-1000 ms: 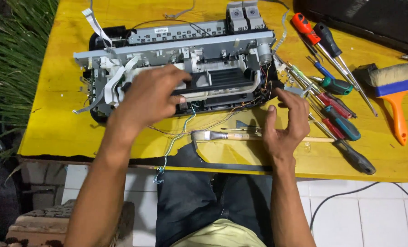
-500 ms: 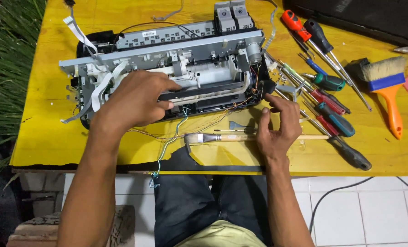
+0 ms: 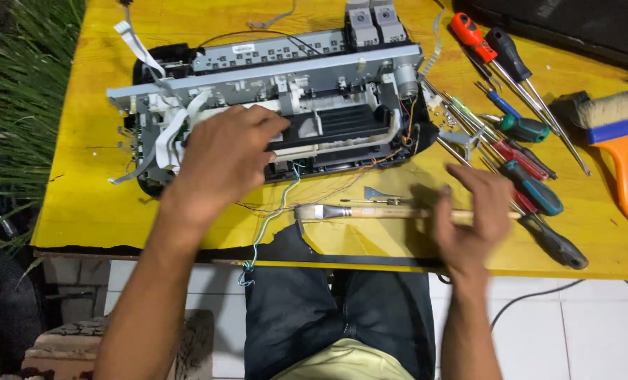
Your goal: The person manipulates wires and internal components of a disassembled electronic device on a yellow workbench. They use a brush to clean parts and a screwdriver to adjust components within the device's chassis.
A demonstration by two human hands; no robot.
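Two hands, seemingly both spread: left (image 3: pixel 222 158) on printer (image 3: pixel 278 105), right (image 3: pixel 472 218) above yellow table (image 3: pixel 81 197).

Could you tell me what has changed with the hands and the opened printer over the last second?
The right hand has come away from the printer's right end, toward the table edge, and now hovers, blurred, over the thin brush; whether it touches it is unclear. The left hand stays pressed on the opened printer. The screwdrivers and wide orange brush lie as before.

yellow table (image 3: pixel 103 204); orange-handled brush (image 3: pixel 620 151), blue band
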